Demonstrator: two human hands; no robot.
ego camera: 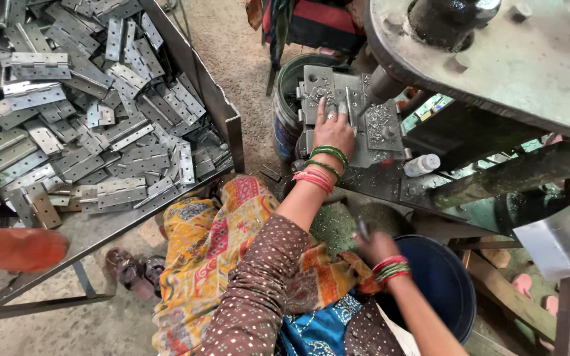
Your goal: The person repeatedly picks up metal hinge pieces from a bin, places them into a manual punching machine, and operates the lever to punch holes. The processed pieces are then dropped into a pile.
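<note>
My left hand [333, 128] lies flat with its fingers spread on the grey metal die block [377, 128] of a press, fingertips touching the block's top plate. Metal shavings lie on the block beside it. Green and red bangles ring that wrist. My right hand [374, 245] is lower, by the rim of a blue bucket [446, 280], its fingers closed on a small dark metal piece [363, 228]. What kind of piece it is I cannot make out.
A big steel tray [222, 109] at the left holds several flat silver hinges [123, 191]. Another person's orange sleeve [14, 249] rests at its lower left corner. A drum [285, 115] stands behind the die, a white bottle [422, 165] to its right, and the heavy press plate [516, 66] overhangs.
</note>
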